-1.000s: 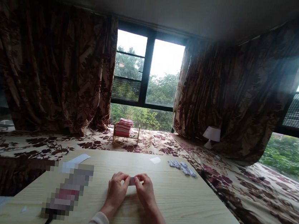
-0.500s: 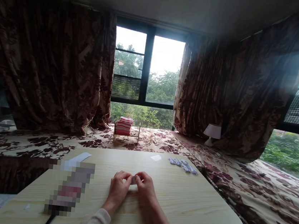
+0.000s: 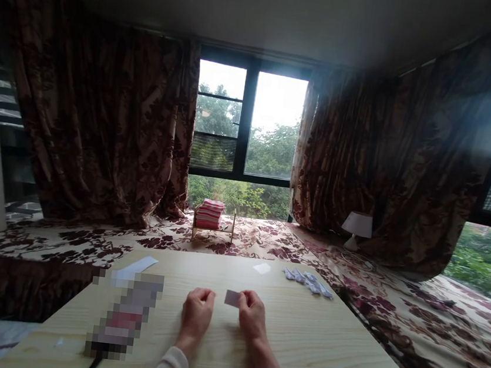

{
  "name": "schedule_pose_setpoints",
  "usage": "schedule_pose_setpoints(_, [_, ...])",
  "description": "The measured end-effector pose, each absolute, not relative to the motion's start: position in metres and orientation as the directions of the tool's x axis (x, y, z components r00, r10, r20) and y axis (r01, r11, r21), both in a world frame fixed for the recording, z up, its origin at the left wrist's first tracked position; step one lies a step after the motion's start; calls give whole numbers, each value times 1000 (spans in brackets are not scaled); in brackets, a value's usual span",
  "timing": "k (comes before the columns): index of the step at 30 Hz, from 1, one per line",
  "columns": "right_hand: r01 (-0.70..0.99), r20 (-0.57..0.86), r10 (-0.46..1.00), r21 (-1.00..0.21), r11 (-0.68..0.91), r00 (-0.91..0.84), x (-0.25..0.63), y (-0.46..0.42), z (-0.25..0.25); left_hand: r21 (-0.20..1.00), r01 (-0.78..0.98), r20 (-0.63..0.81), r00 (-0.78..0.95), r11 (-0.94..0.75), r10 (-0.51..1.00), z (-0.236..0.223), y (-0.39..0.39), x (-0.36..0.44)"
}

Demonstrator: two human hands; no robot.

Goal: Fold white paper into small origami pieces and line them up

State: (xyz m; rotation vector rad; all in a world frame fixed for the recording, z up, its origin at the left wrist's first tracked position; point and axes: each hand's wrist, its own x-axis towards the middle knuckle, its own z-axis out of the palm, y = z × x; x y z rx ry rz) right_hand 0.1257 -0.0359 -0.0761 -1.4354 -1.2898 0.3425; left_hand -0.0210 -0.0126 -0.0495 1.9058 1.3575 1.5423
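Note:
Between the thumb and fingers of my right hand [image 3: 253,318] is a small grey piece of paper [image 3: 232,298], held by its right end. It sticks out to the left over the table [image 3: 298,343]. My left hand [image 3: 197,314] is closed a short way to the left, apart from the paper. Its fingers are curled with the thumb against them, and whether anything is in them is hidden. Several small twisted paper bits [image 3: 307,281] lie at the table's far right corner. A white slip of paper [image 3: 261,267] rests near the back edge.
A blurred-out object [image 3: 126,315] with a black cord lies on the left of the table, beside a long white paper strip [image 3: 136,267]. Beyond, on the flowered cloth, stand a small rack [image 3: 212,239] with folded striped cloths [image 3: 209,214] and a white lamp [image 3: 356,225].
My hands have moved apart. Both pinched the grey paper before; now it stays in my right hand, away from my left. The whole view has shifted slightly.

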Motion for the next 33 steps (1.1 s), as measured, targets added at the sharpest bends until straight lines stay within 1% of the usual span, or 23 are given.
schedule_pose_setpoints(2, [532,453,814,-818,218,364,124,-38,-74,755,447,567,-76,-480,820,-48,-9,-28])
schedule_pose_setpoints(4, [573,478,815,-787,231,328,120,-40,-72,744,434,584,-54,-508,810,-45,-8,-30])
schedule_pose_setpoints(7, [617,502,816,-749,243,288,114,-42,-69,704,402,614,71,-586,786,-39,-13,-27])
schedule_pose_setpoints(10, [630,505,815,-739,239,283,114,-41,-68,667,391,612,199,-634,766,-35,-19,-22])
schedule_pose_setpoints(14, [625,499,820,-743,240,279,116,-39,-69,641,410,595,268,-649,757,-35,-22,-21])
schedule_pose_setpoints(17, [615,488,829,-751,240,274,115,-40,-69,627,440,593,266,-643,760,-37,-22,-20])
schedule_pose_setpoints(20, [597,482,829,-765,241,283,113,-40,-68,611,483,605,227,-628,763,-38,-23,-16])
schedule_pose_setpoints(25, [531,476,803,-811,244,358,122,-41,-66,605,546,614,145,-580,776,-40,-25,-15])
schedule_pose_setpoints(28, [496,471,782,-834,243,408,129,-42,-66,622,583,602,72,-523,795,-40,-23,-21])
schedule_pose_setpoints(30, [495,484,785,-827,267,386,129,-43,-66,616,593,601,71,-518,796,-40,-24,-25])
schedule_pose_setpoints(33, [531,522,805,-783,323,280,124,-46,-65,594,586,611,117,-551,783,-37,-30,-24])
